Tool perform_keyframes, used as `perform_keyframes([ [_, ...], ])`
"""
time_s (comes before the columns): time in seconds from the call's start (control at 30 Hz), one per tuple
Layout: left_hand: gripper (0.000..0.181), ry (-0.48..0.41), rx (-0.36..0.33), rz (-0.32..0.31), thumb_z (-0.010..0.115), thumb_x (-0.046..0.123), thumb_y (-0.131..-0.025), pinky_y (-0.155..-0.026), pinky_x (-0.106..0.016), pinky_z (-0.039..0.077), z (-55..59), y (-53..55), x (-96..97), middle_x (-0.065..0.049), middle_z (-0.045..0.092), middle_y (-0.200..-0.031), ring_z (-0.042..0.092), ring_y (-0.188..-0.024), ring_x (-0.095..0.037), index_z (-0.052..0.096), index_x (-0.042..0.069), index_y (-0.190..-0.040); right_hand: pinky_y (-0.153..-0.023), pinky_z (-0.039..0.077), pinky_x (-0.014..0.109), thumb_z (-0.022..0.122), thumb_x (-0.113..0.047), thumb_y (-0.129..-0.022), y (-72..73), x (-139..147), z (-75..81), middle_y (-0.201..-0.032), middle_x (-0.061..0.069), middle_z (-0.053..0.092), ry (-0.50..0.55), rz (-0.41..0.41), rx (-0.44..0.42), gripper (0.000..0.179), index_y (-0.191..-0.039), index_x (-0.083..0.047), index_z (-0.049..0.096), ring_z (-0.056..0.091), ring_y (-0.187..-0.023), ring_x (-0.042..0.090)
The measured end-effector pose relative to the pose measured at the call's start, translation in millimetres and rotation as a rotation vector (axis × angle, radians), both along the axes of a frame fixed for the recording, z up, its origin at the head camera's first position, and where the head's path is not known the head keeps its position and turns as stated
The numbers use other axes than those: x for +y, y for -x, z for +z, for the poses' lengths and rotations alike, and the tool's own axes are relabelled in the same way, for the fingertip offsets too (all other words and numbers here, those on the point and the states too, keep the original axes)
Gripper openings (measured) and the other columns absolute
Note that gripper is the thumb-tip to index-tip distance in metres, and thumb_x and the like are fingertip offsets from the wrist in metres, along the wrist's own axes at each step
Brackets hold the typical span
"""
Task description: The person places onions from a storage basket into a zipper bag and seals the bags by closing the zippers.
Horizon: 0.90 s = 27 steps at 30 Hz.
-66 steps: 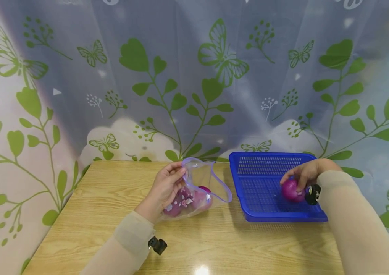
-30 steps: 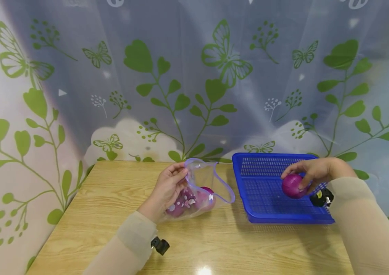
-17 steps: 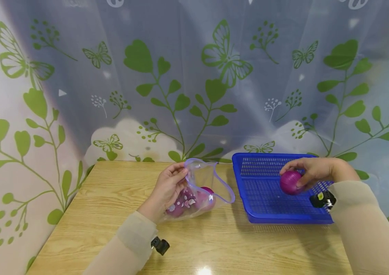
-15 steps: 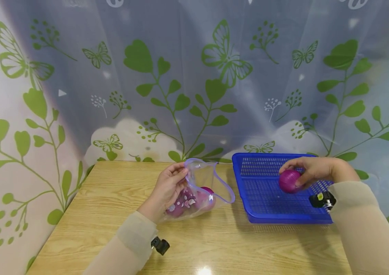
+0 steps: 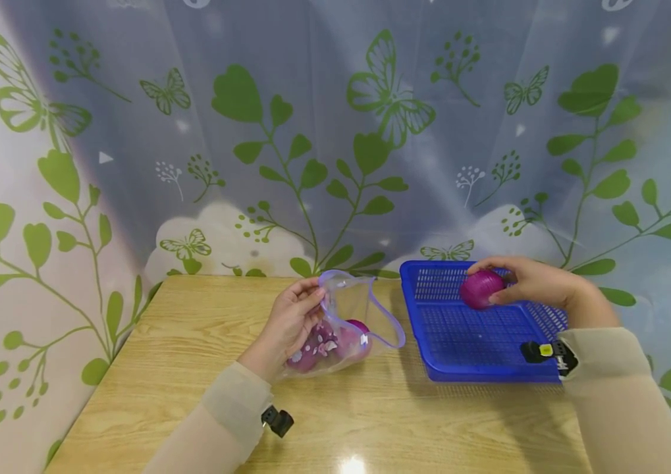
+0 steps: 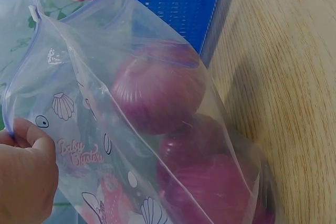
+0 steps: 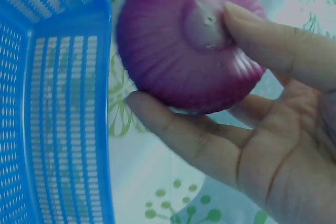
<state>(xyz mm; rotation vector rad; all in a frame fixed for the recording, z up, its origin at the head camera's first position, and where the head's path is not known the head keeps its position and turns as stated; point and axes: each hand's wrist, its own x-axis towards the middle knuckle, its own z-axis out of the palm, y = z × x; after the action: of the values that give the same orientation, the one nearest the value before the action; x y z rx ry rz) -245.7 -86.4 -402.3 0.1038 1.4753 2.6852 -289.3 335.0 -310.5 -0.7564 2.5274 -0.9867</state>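
Observation:
My left hand (image 5: 292,320) pinches the purple-edged rim of a clear zip bag (image 6: 79,87), whose mouth gapes toward the right. Inside the bag lie several red onions (image 6: 160,90), seen through the printed plastic. My right hand (image 5: 533,284) grips another red onion (image 5: 482,289) between thumb and fingers, held up over the back part of a blue plastic basket (image 5: 465,336). In the right wrist view the onion (image 7: 189,45) shows its root end, with the thumb on its face and fingers below. The basket's visible floor holds no onion.
The wooden table (image 5: 335,421) carries both bag and basket, the basket standing to the right of the bag. A patterned curtain (image 5: 288,164) with green leaves and butterflies hangs right behind the table's far edge. A small black camera (image 5: 278,420) sits on the left wrist.
My right hand has lifted the red onion up from the basket floor and shifted it a little left and away. The left hand keeps the bag in place.

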Motion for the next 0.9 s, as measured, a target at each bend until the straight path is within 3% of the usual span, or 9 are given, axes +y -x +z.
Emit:
perform_keyframes([
  [0.2,0.016,-0.014,0.005,0.001,0.061,-0.004,-0.096,-0.066,-0.019,0.049,0.1,0.3,0.9,-0.002,0.057,-0.091,0.057,-0.075,-0.010,0.061,0.008,-0.107,-0.085,0.054,0.031,0.079,-0.013,-0.087,-7.5,-15,-1.3,-0.133,0.013,0.059,0.057,0.022,0.151,0.049,-0.132,-0.015,0.059,0.062,-0.112,0.029],
  [0.37,0.016,-0.013,0.001,-0.002,0.061,-0.002,-0.096,-0.067,-0.020,0.049,-0.5,0.7,1.8,-0.002,0.057,-0.093,0.057,-0.075,-0.010,0.060,0.007,-0.109,-0.086,0.054,0.028,0.077,-0.009,-0.088,-13.6,-26,-4.8,-0.135,0.012,0.057,0.115,0.065,0.234,0.048,-0.132,-0.013,0.059,0.061,-0.114,0.020],
  [0.6,0.016,-0.025,0.007,0.002,0.061,-0.004,-0.096,-0.067,-0.020,0.049,-2.8,1.8,3.3,-0.002,0.058,-0.092,0.057,-0.075,-0.009,0.062,0.009,-0.105,-0.087,0.055,0.028,0.074,-0.003,-0.089,-20.8,-40,-9.6,-0.136,0.012,0.053,0.200,0.076,0.227,0.048,-0.134,-0.011,0.058,0.058,-0.114,0.011],
  [0.9,0.020,-0.026,0.016,-0.002,0.054,-0.008,-0.098,-0.066,-0.020,0.048,-3.4,2.4,5.2,0.000,0.058,-0.089,0.056,-0.074,-0.009,0.062,0.010,-0.103,-0.090,0.055,0.027,0.072,0.008,-0.087,-26.6,-64,-18.6,-0.143,0.018,0.044,0.319,0.102,0.281,0.050,-0.133,-0.005,0.058,0.050,-0.123,0.005],
])
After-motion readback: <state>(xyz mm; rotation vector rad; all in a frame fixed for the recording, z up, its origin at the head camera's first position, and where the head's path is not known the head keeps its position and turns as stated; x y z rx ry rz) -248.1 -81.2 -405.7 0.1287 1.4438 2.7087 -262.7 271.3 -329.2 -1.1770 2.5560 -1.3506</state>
